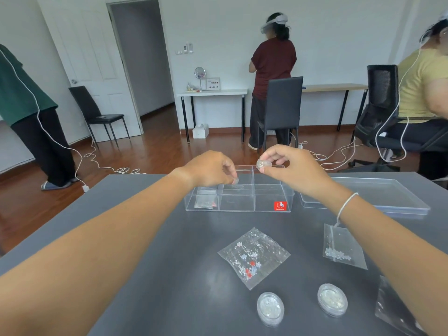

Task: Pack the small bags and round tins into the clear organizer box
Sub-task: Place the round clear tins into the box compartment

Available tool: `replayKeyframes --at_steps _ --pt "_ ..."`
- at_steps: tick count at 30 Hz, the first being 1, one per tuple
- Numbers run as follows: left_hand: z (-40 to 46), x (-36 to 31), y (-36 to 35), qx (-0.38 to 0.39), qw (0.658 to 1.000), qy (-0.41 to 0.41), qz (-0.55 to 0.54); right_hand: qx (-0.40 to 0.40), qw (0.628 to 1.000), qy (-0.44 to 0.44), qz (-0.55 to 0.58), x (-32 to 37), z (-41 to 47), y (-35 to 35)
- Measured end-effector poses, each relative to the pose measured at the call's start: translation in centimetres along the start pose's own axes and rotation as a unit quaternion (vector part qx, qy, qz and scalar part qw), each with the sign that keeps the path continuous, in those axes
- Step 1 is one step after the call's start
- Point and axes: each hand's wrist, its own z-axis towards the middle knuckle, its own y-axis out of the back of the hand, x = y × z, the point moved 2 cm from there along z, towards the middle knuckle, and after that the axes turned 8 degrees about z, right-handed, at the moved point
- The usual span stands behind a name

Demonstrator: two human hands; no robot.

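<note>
Grey table [169, 238], 3 chairs, 3 people, white cables

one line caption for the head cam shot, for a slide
Right hand holds a round tin over the clear organizer box; left hand lowers a small item inside.

Your right hand [288, 166] pinches a round tin [263, 163] above the clear organizer box [238, 202] at twelve o'clock; your left hand [211, 169] dips a small item into its middle compartment. Two tins [270, 307] and a flowered bag [253, 257] lie at six o'clock.
</note>
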Motion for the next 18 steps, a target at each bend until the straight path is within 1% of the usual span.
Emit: replayKeyframes --at_steps 7,12,18 --pt "0.81 -0.5 0.12 0.029 0.997 0.026 0.072 0.002 1.0 0.003 0.001 0.04 0.07 -0.11" --pt "0.97 -0.83 -0.23 0.05 0.995 0.039 0.08 0.003 1.0 0.004 -0.002 -0.01 0.08 -0.21" --pt "0.69 -0.78 0.05 0.041 0.995 0.036 0.082 0.003 1.0 0.005 -0.008 -0.04 0.07 -0.42"
